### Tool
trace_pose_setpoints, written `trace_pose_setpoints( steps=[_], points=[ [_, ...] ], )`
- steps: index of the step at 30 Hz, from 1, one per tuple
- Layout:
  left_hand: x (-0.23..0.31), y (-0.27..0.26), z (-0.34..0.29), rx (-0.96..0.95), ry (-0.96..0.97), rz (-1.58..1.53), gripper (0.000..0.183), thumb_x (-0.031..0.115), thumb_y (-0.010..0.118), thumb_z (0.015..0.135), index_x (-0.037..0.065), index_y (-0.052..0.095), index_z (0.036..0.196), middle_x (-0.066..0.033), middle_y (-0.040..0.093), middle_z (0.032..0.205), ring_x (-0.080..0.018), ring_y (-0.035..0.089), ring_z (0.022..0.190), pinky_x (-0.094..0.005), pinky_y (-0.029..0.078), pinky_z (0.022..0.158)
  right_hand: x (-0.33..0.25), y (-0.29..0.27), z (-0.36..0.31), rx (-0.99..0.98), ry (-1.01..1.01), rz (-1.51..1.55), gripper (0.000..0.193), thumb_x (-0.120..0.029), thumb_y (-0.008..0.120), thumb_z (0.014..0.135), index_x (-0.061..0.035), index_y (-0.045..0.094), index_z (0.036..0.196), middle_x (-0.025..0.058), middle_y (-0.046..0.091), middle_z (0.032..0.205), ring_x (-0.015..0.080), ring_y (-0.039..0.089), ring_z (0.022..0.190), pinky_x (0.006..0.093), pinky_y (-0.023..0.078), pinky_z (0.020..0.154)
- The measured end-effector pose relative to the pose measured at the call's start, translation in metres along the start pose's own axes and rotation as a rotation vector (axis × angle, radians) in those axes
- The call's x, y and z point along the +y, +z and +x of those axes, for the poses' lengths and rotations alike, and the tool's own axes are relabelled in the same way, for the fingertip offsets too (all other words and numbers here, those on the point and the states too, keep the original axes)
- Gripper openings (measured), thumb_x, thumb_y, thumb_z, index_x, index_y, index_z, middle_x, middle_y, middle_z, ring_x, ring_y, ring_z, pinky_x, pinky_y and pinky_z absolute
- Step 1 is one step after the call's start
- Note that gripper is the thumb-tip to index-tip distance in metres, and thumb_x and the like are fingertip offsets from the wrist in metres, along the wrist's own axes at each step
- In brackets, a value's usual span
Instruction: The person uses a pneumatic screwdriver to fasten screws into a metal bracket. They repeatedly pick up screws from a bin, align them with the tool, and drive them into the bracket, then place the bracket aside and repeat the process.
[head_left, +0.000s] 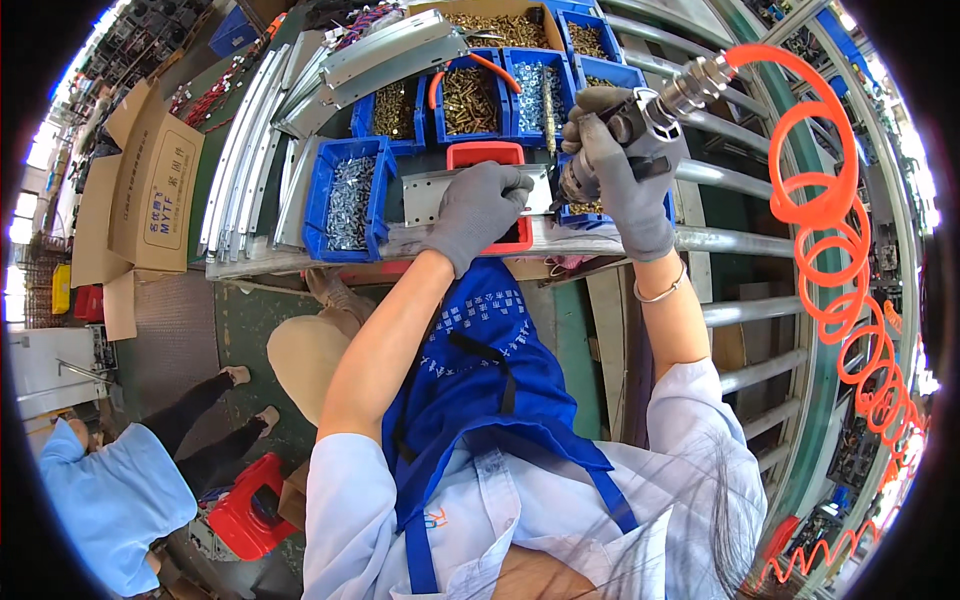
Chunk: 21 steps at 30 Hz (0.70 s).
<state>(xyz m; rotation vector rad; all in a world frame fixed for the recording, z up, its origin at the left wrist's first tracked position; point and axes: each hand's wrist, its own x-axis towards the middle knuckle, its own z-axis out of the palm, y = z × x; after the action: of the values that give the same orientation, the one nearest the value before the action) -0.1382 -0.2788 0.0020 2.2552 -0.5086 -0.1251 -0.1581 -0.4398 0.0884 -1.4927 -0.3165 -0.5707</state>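
My left hand (482,212), in a grey glove, is closed on a flat metal plate (425,197) with small holes. The plate lies across a red bin (485,152) at the bench's front edge, and my fingers cover part of it. My right hand (630,190), gloved too, grips a pneumatic drill (645,125) over the plate's right end. Its nose points down and left; the exact tip is hard to make out. From the drill's metal coupling, an orange coiled air hose (818,205) runs off to the right.
Blue bins of screws (345,200) stand left of the plate and behind it. Long metal strips (245,150) lie on the left. A roller conveyor (740,310) runs along the right. A cardboard box (135,190) and another person (125,480) are at the far left.
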Motion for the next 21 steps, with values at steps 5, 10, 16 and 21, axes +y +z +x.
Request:
trace_pose_setpoints(
  steps=[5,10,16,21],
  points=[
    [0.0,0.0,0.003,-0.012,-0.011,-0.022,0.02,0.013,0.064,0.082,0.005,0.071,0.099,-0.0136,0.068,0.092,-0.0249,0.064,0.083,-0.0355,0.05,0.076,0.009,0.0,0.007,-0.049,0.032,-0.052,0.015,-0.005,0.067,0.079,0.0014,0.066,0.092,-0.0031,0.057,0.074,0.0027,0.051,0.067,0.0196,0.043,0.059],
    [-0.004,-0.01,0.003,-0.104,-0.074,-0.265,0.028,0.006,0.057,0.083,-0.001,0.065,0.109,-0.011,0.068,0.097,-0.0191,0.065,0.085,-0.0311,0.052,0.078,-0.007,0.001,0.007,-0.045,0.06,0.031,0.013,-0.002,0.063,0.082,0.0038,0.065,0.094,0.0003,0.059,0.071,0.0048,0.053,0.059,0.0209,0.043,0.053],
    [-0.016,-0.031,-0.039,-0.169,-0.246,-1.415,0.036,0.002,0.045,0.091,-0.01,0.047,0.125,-0.0207,0.058,0.117,-0.0244,0.065,0.098,-0.0287,0.058,0.082,-0.035,-0.005,-0.02,0.035,-0.078,0.535,0.038,-0.019,0.056,0.09,0.0,0.048,0.122,0.0147,0.061,0.104,0.0256,0.063,0.086,0.0412,0.054,0.081],
    [0.001,-0.035,-0.063,-0.141,-0.256,-1.498,0.038,0.011,0.05,0.095,-0.008,0.044,0.128,-0.0212,0.059,0.116,-0.0235,0.066,0.097,-0.0234,0.06,0.069,-0.041,0.001,-0.047,0.089,-0.195,0.472,0.054,-0.04,0.055,0.082,-0.0004,0.055,0.119,0.0171,0.061,0.103,0.0271,0.06,0.089,0.0368,0.051,0.077]
  ],
)
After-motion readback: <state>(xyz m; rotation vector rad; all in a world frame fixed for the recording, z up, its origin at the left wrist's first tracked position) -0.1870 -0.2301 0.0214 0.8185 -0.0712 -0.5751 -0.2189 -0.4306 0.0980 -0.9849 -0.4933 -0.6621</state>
